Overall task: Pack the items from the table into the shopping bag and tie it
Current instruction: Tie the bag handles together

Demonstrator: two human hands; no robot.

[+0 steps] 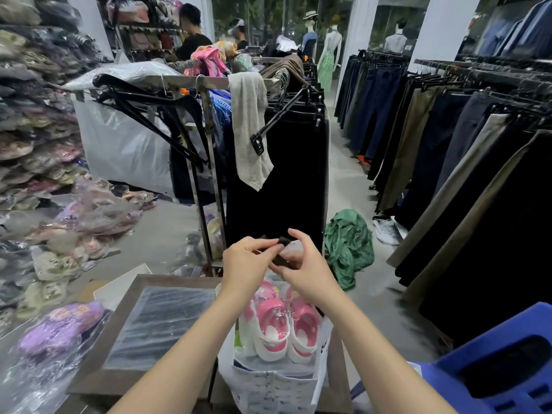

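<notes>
The left hand point(251, 258) and right hand point(301, 265) each pinched a small dark piece point(282, 253) (I could not tell what) at twelve o'clock above the shopping bag point(268, 386); it sat untied at the desk's point(98, 380) five-o'clock corner, pink shoes point(277, 321) near its mouth; a careless tug could have spilled them.

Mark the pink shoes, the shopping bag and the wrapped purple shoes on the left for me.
pink shoes point(270, 316): head view, on the left shoe's pink upper.
shopping bag point(268, 389): head view, on its white printed near wall.
purple shoes point(62, 324): head view, on the purple upper under its plastic wrap.
</notes>
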